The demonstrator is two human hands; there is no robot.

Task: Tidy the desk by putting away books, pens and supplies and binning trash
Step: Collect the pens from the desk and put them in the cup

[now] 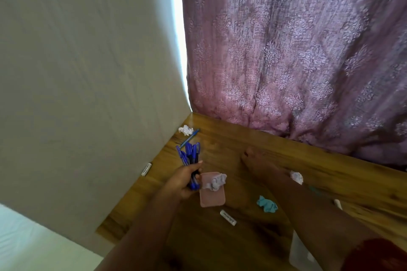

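Observation:
My left hand grips a bunch of blue pens, caps pointing up, above the wooden desk. My right hand stretches forward over the desk, blurred, fingers extended and holding nothing. One loose blue pen lies near the far left corner beside a white crumpled paper. A pink pad lies by my left hand with a crumpled grey-white paper on it. Another crumpled white paper and a teal crumpled scrap lie further right.
A white marker lies near the desk's middle, another white marker against the left wall. A white sheet sits at the near right. The pink patterned curtain hangs behind the desk, a pale wall at left.

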